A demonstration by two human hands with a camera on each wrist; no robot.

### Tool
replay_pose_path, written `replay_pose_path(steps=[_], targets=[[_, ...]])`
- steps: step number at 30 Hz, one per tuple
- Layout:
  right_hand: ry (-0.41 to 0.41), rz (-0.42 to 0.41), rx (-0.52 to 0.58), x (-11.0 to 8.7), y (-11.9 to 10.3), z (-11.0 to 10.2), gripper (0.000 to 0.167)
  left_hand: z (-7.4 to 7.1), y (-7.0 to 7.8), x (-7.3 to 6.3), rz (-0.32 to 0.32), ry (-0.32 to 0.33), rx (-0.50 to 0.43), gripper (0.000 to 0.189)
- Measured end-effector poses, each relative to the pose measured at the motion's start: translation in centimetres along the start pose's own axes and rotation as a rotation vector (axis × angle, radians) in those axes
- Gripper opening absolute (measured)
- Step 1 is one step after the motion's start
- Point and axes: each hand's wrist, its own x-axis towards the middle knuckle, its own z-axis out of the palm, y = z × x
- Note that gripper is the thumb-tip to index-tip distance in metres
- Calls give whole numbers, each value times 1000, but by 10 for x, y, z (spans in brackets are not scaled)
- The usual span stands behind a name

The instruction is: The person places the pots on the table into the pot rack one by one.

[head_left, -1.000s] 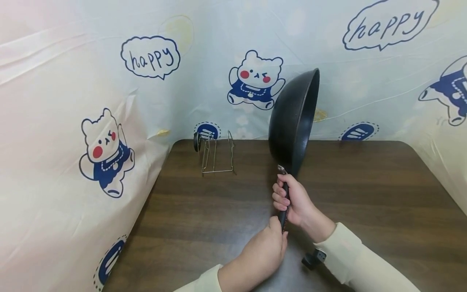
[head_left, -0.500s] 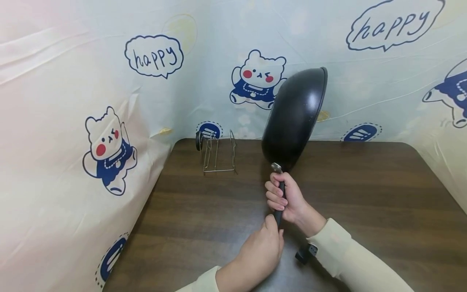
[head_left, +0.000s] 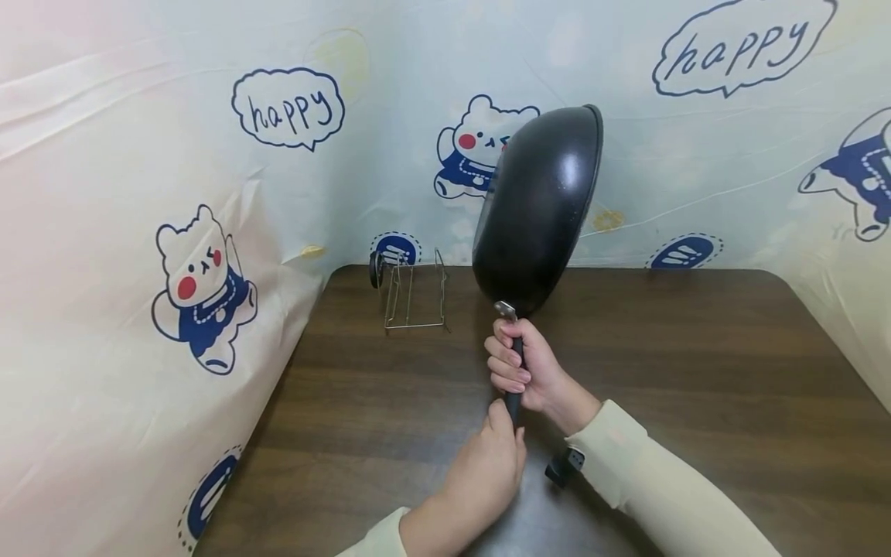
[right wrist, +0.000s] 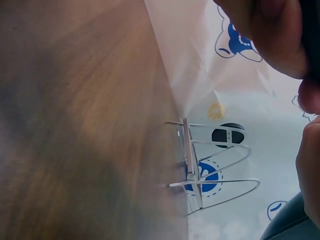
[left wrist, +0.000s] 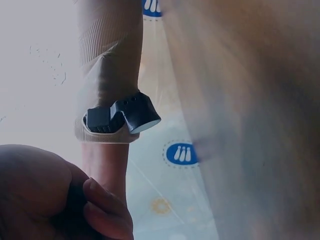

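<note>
A deep black wok [head_left: 539, 201] is held up above the table, its rounded outside toward me and its rim on the right side. My right hand [head_left: 539, 367] grips the upper part of the black wok handle [head_left: 513, 404], just below the metal fitting [head_left: 506, 310] at the pan. Lower down, my left hand [head_left: 480, 468] holds the handle's end, with the thumb side against it. In the right wrist view a dark curve of the wok [right wrist: 290, 227] shows at the lower right. Most of the handle is hidden by the fingers.
A thin wire rack [head_left: 415, 302] stands at the back left of the brown table [head_left: 362, 402], with a round black piece [head_left: 377, 270] at its left end. A printed cloth [head_left: 404, 155] hangs behind and along the left side.
Both hands have shifted left with the wok and slightly up. The wok has turned, so its inside no longer shows and more of its outside faces me. The rack stays put.
</note>
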Motion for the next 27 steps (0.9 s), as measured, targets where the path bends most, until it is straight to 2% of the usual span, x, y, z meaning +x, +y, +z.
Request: replay_pose_path(steps=[6, 11, 17, 23, 27], targets=[[7, 26, -24, 17, 1, 4, 27, -5, -8, 6, -27, 50, -29, 34], [6, 48, -33, 32, 1, 10, 26, -12, -13, 11, -48, 101, 3, 34], [-11, 73, -53, 52, 1, 21, 24, -25, -20, 17, -76, 117, 3, 33], [-33, 89, -62, 69, 3, 31, 24, -38, -27, 20, -68, 151, 11, 36], [-43, 116, -88, 79, 5, 35, 27, -43, -31, 21, -112, 137, 0, 35]])
